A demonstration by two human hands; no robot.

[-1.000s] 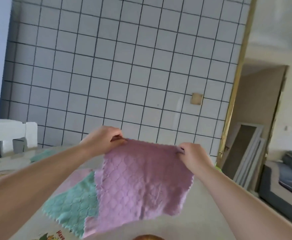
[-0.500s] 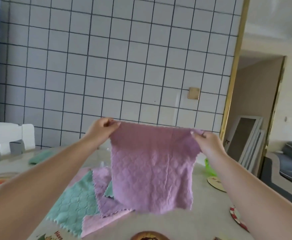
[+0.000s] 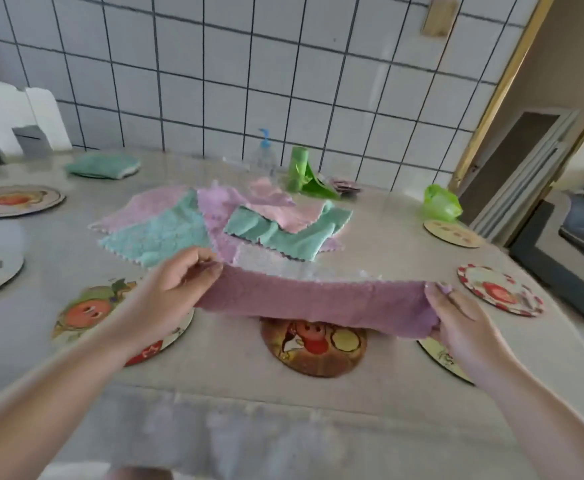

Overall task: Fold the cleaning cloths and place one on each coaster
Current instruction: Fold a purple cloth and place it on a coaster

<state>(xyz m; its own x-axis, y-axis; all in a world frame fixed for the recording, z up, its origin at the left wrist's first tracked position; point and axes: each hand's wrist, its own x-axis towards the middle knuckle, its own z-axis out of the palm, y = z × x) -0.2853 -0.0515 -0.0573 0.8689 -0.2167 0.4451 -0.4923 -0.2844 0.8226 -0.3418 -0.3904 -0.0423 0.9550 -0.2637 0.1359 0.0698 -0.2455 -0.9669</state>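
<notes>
A purple cleaning cloth point(image 3: 313, 301) is stretched low over the table, above a brown round coaster point(image 3: 314, 348). My left hand point(image 3: 176, 292) pinches its left corner and my right hand point(image 3: 456, 317) grips its right end. A pile of pink, purple and teal cloths point(image 3: 221, 226) lies behind it. Several round coasters ring the table: one with an orange picture point(image 3: 93, 310) under my left arm, a red-rimmed one point(image 3: 500, 294) at right, a tan one point(image 3: 453, 233) further back. A folded teal cloth point(image 3: 103, 166) rests on a coaster at the back left.
A clear pump bottle point(image 3: 264, 157), a green roll of bags point(image 3: 299, 169) and a crumpled green bag point(image 3: 441, 204) stand at the table's far edge by the tiled wall. A white chair point(image 3: 13, 123) is at left. More coasters point(image 3: 16, 200) lie at the left edge.
The camera tilted down to the table. Both hands lowered the purple cloth from upright in the air to a low, flatter spread just above the brown coaster.
</notes>
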